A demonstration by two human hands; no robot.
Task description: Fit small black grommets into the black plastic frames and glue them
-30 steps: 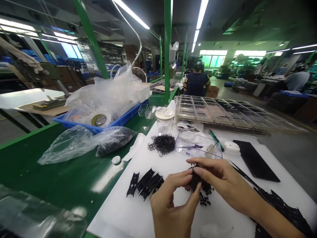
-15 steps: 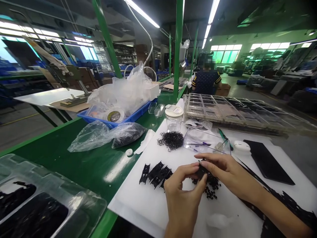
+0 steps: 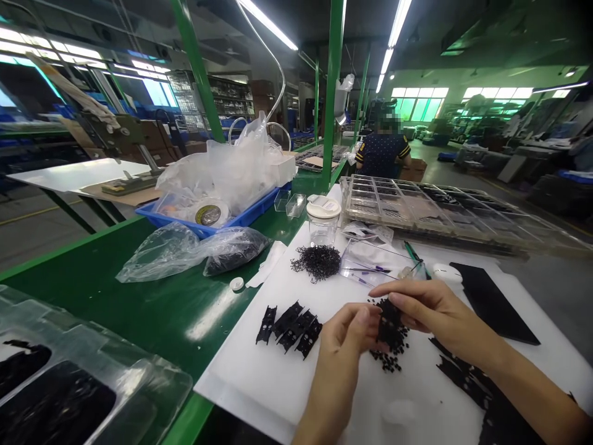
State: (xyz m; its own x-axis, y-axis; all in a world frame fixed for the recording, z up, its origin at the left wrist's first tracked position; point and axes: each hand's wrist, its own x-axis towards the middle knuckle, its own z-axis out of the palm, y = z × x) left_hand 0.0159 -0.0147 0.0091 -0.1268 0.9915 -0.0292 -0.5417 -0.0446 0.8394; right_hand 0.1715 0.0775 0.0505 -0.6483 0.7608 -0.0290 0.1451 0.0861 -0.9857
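Observation:
My left hand (image 3: 347,337) is closed, thumb against the curled fingers; whatever it holds is hidden. Close beside it, my right hand (image 3: 430,309) hangs over a pile of tiny black pieces (image 3: 391,334), its thumb and forefinger drawn near each other; anything between them is too small to make out. To the left of my hands, several flat black plastic parts (image 3: 290,324) with holes lie in a row on the white board (image 3: 259,383). A heap of thin, bent black pieces (image 3: 317,262) sits farther back. More black parts (image 3: 463,377) lie under my right forearm.
A lidded clear cup (image 3: 323,219) stands behind the heap. Stacked compartment trays (image 3: 407,207) line the back right. A black slab (image 3: 493,303) lies at right. On the green table are a blue bin (image 3: 185,228), a bagged dark lot (image 3: 236,250) and a clear tray (image 3: 152,377). A person (image 3: 382,154) sits beyond.
The black part seen between my fingers earlier is now out of sight. My left hand has turned and closed more, and my right fingers have come away from it slightly. The view has shifted a little.

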